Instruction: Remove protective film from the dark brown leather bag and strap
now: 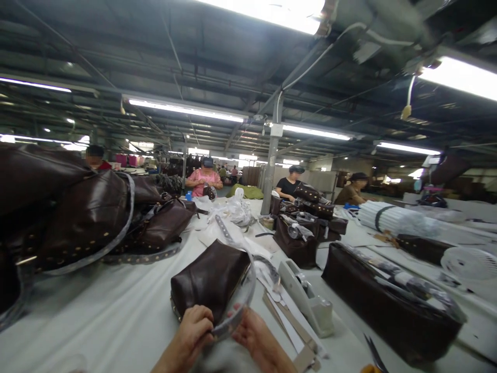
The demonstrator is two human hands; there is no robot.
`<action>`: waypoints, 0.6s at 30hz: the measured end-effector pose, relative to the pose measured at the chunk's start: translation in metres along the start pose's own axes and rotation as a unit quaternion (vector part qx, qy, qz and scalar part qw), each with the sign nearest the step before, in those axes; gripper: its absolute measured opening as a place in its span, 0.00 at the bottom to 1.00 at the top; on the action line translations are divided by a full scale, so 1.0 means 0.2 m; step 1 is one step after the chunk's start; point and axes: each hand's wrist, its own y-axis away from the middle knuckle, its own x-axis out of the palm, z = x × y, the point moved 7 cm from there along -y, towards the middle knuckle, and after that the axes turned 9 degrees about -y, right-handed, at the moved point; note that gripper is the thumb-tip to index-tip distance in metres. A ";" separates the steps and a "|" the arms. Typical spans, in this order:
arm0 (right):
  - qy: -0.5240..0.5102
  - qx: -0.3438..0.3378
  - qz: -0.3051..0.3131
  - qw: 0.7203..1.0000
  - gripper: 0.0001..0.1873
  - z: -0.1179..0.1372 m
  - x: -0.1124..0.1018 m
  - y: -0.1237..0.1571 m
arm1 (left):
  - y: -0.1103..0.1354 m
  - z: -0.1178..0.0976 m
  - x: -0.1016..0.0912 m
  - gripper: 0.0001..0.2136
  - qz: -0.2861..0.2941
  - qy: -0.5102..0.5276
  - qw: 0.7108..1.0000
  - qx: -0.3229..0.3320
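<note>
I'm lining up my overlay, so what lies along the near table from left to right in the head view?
Pile of dark brown bags → left hand → right hand → grey tape dispenser → long dark brown bag → white fan. The held brown bag overlaps both hands, so omitted.

I saw the bag (212, 277) on the table (116, 311) before my hands, the tape dispenser (306, 300) just right of it, more bags (89, 217) behind at left.
</note>
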 end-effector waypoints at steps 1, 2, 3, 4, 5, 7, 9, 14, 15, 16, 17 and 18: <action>-0.063 0.017 -0.005 0.998 0.27 0.05 0.00 -0.03 | 0.02 0.02 0.00 0.16 -0.005 -0.006 1.000 -0.001; -0.111 0.023 -0.014 0.993 0.25 0.10 0.00 -0.07 | 0.04 0.03 0.00 0.15 -0.009 -0.013 1.000 0.001; -0.138 0.018 -0.027 0.990 0.21 0.16 0.00 -0.12 | 0.06 0.04 0.00 0.14 -0.011 -0.022 1.000 0.003; -0.145 0.005 -0.044 0.988 0.17 0.23 0.00 -0.16 | 0.07 0.05 0.00 0.13 -0.012 -0.030 0.999 0.005; -0.140 -0.009 -0.059 0.988 0.14 0.29 0.01 -0.21 | 0.09 0.06 0.00 0.13 -0.010 -0.036 0.999 0.006; -0.117 -0.030 -0.075 0.990 0.09 0.43 0.04 -0.29 | 0.11 0.07 -0.01 0.12 -0.005 -0.043 0.999 0.000; -0.105 -0.044 -0.073 0.991 0.08 0.59 0.09 -0.35 | 0.12 0.08 -0.02 0.13 0.004 -0.041 0.999 -0.016; -0.089 -0.112 -0.067 0.987 0.08 1.09 0.21 -0.34 | 0.14 0.10 -0.04 0.13 0.037 -0.042 0.998 -0.041; -0.083 -0.125 -0.065 0.987 0.08 1.19 0.23 -0.31 | 0.14 0.11 -0.04 0.12 0.042 -0.044 0.997 -0.042; -0.078 -0.138 -0.064 0.985 0.08 1.30 0.24 -0.27 | 0.14 0.11 -0.04 0.11 0.046 -0.047 0.997 -0.040; -0.073 -0.153 -0.064 0.983 0.09 1.40 0.25 -0.22 | 0.13 0.11 -0.05 0.10 0.048 -0.047 0.997 -0.035; -0.069 -0.169 -0.066 0.981 0.09 1.51 0.25 -0.17 | 0.13 0.10 -0.05 0.10 0.048 -0.049 0.997 -0.031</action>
